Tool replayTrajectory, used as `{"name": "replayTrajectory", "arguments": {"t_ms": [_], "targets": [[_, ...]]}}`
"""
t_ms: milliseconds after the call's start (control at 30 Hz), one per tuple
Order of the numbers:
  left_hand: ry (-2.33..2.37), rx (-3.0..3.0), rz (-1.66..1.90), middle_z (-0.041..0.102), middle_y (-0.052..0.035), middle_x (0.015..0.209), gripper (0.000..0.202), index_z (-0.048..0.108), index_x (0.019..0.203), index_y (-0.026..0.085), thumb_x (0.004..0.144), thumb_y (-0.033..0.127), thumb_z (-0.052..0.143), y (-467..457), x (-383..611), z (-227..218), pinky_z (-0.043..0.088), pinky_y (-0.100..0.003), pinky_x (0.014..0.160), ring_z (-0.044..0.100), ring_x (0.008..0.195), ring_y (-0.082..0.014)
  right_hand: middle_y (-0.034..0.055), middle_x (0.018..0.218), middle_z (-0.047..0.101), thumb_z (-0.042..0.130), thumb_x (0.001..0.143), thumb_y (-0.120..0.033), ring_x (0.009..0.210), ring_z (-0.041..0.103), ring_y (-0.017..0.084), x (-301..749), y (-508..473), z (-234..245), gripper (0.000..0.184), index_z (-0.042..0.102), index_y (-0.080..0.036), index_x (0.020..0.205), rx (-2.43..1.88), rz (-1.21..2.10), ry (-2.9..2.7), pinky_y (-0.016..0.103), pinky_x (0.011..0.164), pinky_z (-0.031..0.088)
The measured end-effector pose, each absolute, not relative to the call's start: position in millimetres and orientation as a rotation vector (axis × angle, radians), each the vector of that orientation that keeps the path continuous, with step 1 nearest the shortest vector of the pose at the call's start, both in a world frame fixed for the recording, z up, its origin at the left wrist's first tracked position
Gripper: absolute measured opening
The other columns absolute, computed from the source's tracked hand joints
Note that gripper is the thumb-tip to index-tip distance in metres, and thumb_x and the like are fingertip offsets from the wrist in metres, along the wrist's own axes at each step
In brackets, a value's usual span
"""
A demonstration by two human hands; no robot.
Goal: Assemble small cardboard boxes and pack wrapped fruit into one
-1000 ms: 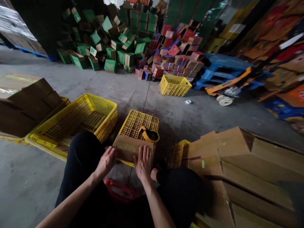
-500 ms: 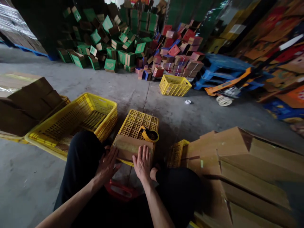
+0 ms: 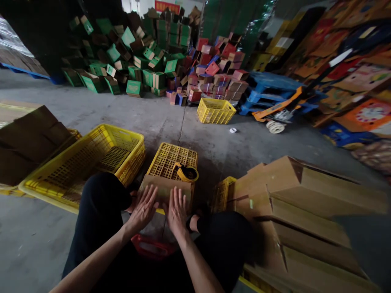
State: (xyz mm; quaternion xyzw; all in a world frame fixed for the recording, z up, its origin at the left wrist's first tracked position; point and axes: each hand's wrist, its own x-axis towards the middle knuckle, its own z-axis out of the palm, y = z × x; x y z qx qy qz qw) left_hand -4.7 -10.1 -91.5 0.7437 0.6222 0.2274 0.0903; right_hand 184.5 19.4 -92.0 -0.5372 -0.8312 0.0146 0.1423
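A small brown cardboard box (image 3: 163,185) lies on an upturned yellow crate (image 3: 171,158) in front of my knees. My left hand (image 3: 143,209) lies flat with spread fingers on the box's near left side. My right hand (image 3: 176,209) presses flat on the near face beside it, fingers stretched out. A yellow tape dispenser (image 3: 186,173) rests on the crate just behind the box. A red stool (image 3: 152,246) shows between my legs.
A large yellow basket (image 3: 88,162) stands to the left beside dark flattened cardboard (image 3: 27,140). Stacked brown cartons (image 3: 305,211) fill the right. Farther off are a yellow crate (image 3: 215,110), a tape roll (image 3: 233,130), a pallet jack (image 3: 277,110) and heaps of green and red boxes.
My left hand has slid from the box's left edge toward the middle, close to the right hand. The view has shifted slightly left.
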Motion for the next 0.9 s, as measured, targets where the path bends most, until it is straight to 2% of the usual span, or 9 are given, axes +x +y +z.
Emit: {"name": "replayTrajectory", "arguments": {"t_ms": [167, 333, 533, 700, 800, 900], "targets": [[1.837, 2.078, 0.656, 0.033, -0.0152, 0.166, 0.056, 0.033, 0.160, 0.019, 0.109, 0.041, 0.028, 14.6, 10.4, -105.3, 0.029, -0.056, 0.122, 0.020, 0.157, -0.0309, 0.0115, 0.165, 0.035, 0.054, 0.099, -0.031, 0.155, 0.027, 0.028, 168.5, 11.5, -94.1, 0.067, 0.031, -0.019, 0.161, -1.305, 0.110, -2.550, 0.050, 0.125, 0.024], [1.888, 2.176, 0.643, 0.032, -0.0164, 0.166, 0.060, 0.034, 0.160, 0.019, 0.106, 0.045, 0.036, 14.0, 10.4, -119.8, 0.028, -0.056, 0.121, 0.022, 0.157, -0.0338, 0.0072, 0.165, 0.036, 0.048, 0.102, -0.031, 0.155, 0.029, 0.023, 175.9, 12.1, -93.0, 0.063, 0.029, -0.022, 0.161, -1.379, 0.129, -2.525, 0.048, 0.125, 0.025], [1.930, 2.205, 0.648, 0.033, -0.0176, 0.166, 0.062, 0.035, 0.160, 0.020, 0.105, 0.048, 0.040, 12.0, 9.0, -115.9, 0.033, -0.057, 0.118, 0.027, 0.155, -0.0369, 0.0120, 0.166, 0.032, 0.039, 0.106, -0.041, 0.155, 0.029, 0.027, 203.5, 6.2, -84.5, 0.064, 0.022, -0.017, 0.163, -1.584, 0.125, -2.410, 0.053, 0.124, 0.026], [2.003, 2.195, 0.717, 0.027, -0.0212, 0.167, 0.066, 0.032, 0.160, 0.015, 0.104, 0.050, 0.041, 13.5, -8.6, -121.9, 0.032, -0.057, 0.119, 0.023, 0.156, -0.0373, 0.0163, 0.165, 0.034, 0.036, 0.107, -0.048, 0.152, 0.034, 0.032, 221.9, 5.3, -84.5, 0.067, 0.026, -0.011, 0.162, -1.764, 0.079, -2.263, 0.053, 0.120, 0.035], [2.002, 2.196, 0.771, 0.032, -0.0210, 0.165, 0.054, 0.043, 0.152, 0.015, 0.106, 0.043, 0.036, 14.7, -23.9, -127.7, 0.030, -0.060, 0.120, 0.015, 0.158, -0.0362, 0.0188, 0.164, 0.036, 0.034, 0.107, -0.048, 0.152, 0.036, 0.032, 223.4, 8.5, -92.5, 0.068, 0.025, -0.009, 0.162, -1.759, 0.052, -2.182, 0.048, 0.117, 0.041], [1.938, 2.202, 0.831, 0.043, -0.0177, 0.160, 0.042, 0.056, 0.135, 0.017, 0.106, 0.031, 0.030, 15.7, -35.0, -132.8, 0.032, -0.056, 0.120, 0.012, 0.159, -0.0311, 0.0235, 0.162, 0.037, 0.029, 0.107, -0.049, 0.147, 0.043, 0.032, 222.4, 15.5, -104.0, 0.073, 0.016, -0.005, 0.163, -1.782, 0.047, -2.073, 0.044, 0.112, 0.047]]}}
